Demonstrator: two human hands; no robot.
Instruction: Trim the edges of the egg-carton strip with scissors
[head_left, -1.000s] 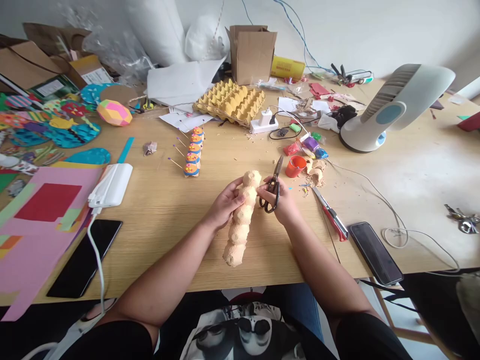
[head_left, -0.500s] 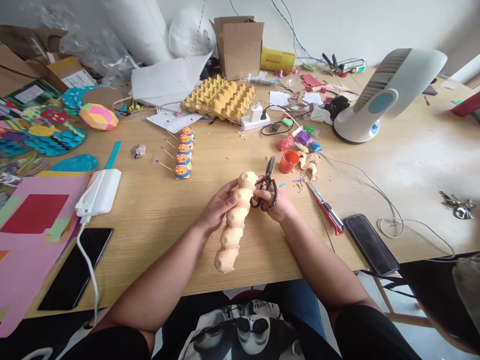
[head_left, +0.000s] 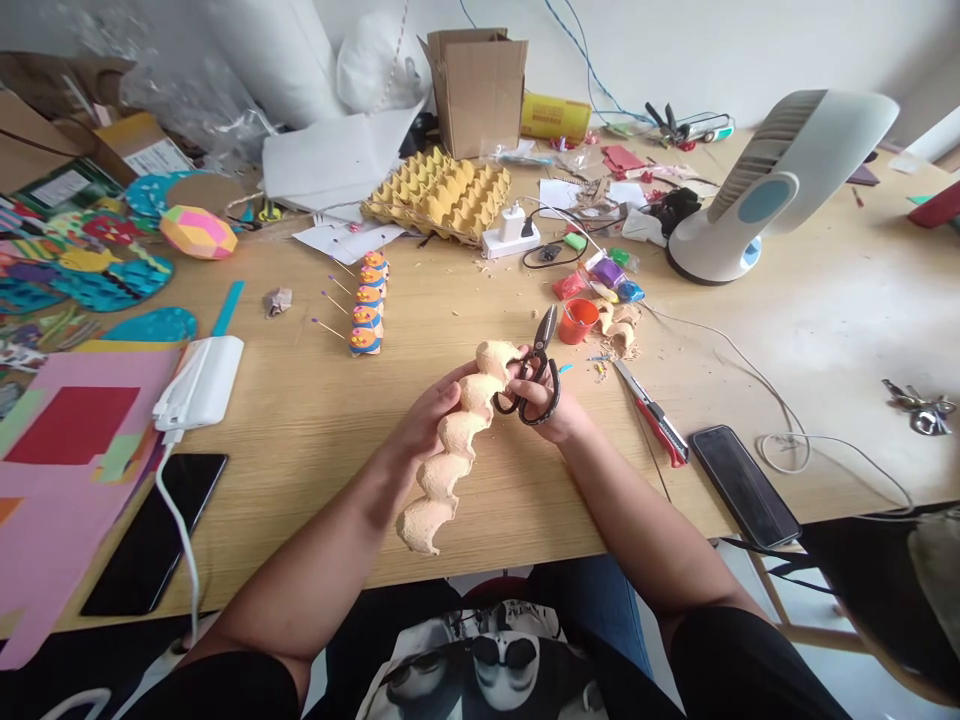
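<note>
My left hand (head_left: 421, 420) grips a pale strip of egg-carton cups (head_left: 450, 450), held above the wooden table (head_left: 315, 400) with the cups' hollow sides turned up and to the left. My right hand (head_left: 544, 405) is closed through the handles of black scissors (head_left: 534, 365), blades pointing up and away, and its fingers also touch the strip's top cup. A row of painted carton cups with pins (head_left: 365, 303) stands farther back on the left.
An orange cup (head_left: 577, 320), clay pieces and carton scraps lie behind the scissors. A red utility knife (head_left: 652, 415) and a phone (head_left: 744, 485) lie to the right, a white fan (head_left: 772, 185) beyond. Power bank (head_left: 199, 380), second phone (head_left: 154, 530) and coloured paper sit left. A yellow egg tray (head_left: 439, 195) lies at the back.
The carton strip has been rolled over, so its hollow sides now face up, and its lower end has swung left. Both hands have stayed close together on its top end.
</note>
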